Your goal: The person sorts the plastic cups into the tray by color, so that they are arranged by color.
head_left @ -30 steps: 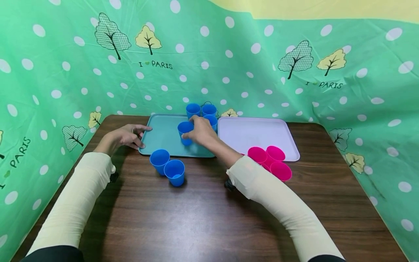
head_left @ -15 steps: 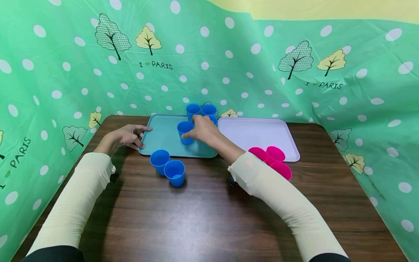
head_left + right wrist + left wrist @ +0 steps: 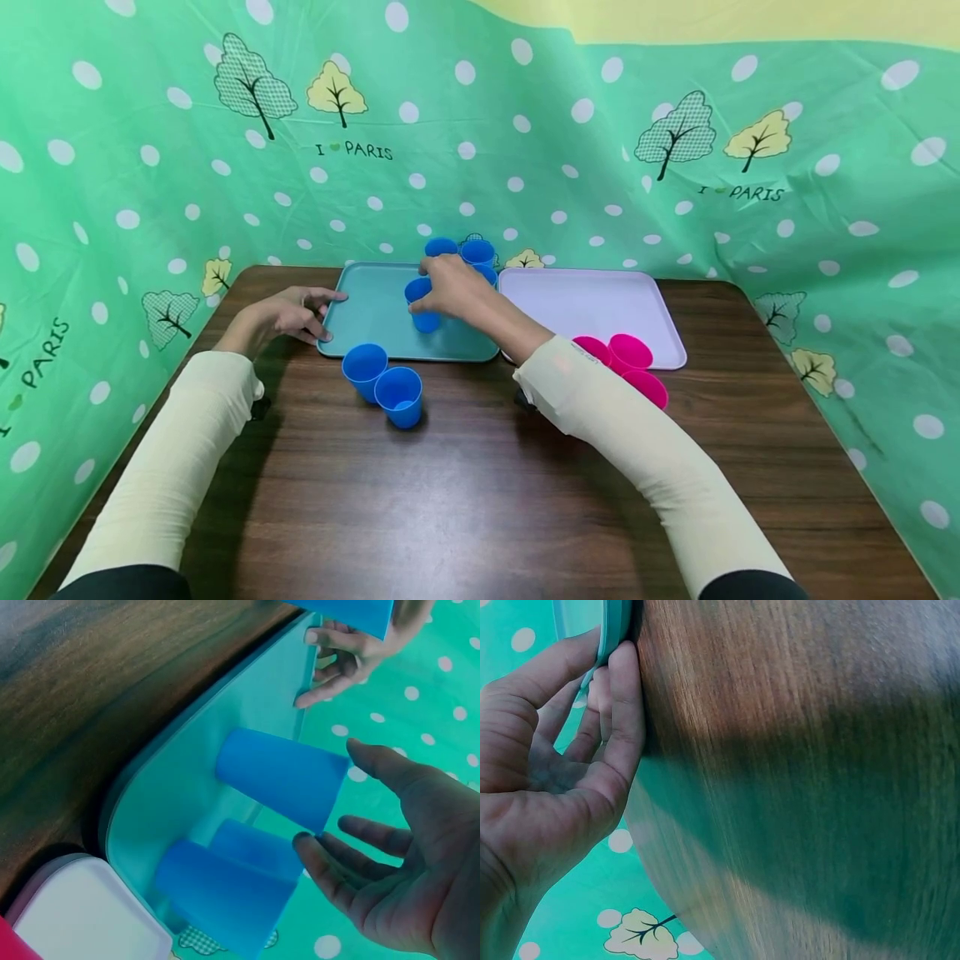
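"Blue cup (image 3: 426, 322) first. Standing where?"

"Upright on the teal tray (image 3: 375, 308), right of the middle, near three more blue cups (image 3: 477, 252) toward the far right corner."

"Likely to handle how?"

"Probably light and fairly stiff, to judge by the thin, plastic-looking wall. Smooth, so perhaps a little slippery; unlikely to break, but easy to tip with a careless nudge. Best taken just below the rim, thumb opposite fingers, with only a mild squeeze."

"And the right grip (image 3: 459, 287)?"

"Wide, at the rim, with thumb and fingers spread to either side. Actually touching the cup or just apart: cannot tell."

"Left grip (image 3: 294, 313)?"

"Also spread, with fingertips against the short left edge of the tray."

"Now the surface."

"A dark wood-grain counter (image 3: 450, 500), slightly glossy. In front of the teal tray, a close pair of blue cups (image 3: 399, 400); to the right, a lilac tray (image 3: 577, 304), with pink cups (image 3: 630, 353) by the near edge, partly hidden by the right sleeve (image 3: 600, 408)."

"And room around?"

"Tight on the far side, among the other cups. Behind everything, a green dotted cloth (image 3: 480, 125)."
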### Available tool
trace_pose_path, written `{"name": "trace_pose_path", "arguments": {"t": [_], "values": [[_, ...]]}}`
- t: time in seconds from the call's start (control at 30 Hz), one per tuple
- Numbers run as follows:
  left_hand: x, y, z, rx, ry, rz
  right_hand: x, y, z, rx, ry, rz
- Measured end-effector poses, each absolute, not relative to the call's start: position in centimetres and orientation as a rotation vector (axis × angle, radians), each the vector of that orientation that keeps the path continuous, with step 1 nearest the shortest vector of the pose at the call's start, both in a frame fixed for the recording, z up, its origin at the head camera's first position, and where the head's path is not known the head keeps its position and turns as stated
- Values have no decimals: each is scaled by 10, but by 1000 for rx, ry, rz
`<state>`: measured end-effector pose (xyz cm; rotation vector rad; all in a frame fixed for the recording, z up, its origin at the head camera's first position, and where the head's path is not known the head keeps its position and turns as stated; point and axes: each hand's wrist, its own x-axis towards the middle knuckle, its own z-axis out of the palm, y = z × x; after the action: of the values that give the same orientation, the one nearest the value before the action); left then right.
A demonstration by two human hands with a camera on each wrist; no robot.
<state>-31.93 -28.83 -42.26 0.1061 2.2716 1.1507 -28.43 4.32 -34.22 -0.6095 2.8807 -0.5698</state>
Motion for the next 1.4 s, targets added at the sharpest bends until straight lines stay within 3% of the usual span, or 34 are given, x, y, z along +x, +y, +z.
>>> {"name": "trace_pose_path", "arguments": {"t": [0.8, 1.4], "values": [[-318, -288, -420, 113, 2280, 1135, -309, 54, -338, -697, 2931, -429], [-318, -288, -421, 79, 2275, 1159, -313, 59, -339, -599, 2957, -482]]}}
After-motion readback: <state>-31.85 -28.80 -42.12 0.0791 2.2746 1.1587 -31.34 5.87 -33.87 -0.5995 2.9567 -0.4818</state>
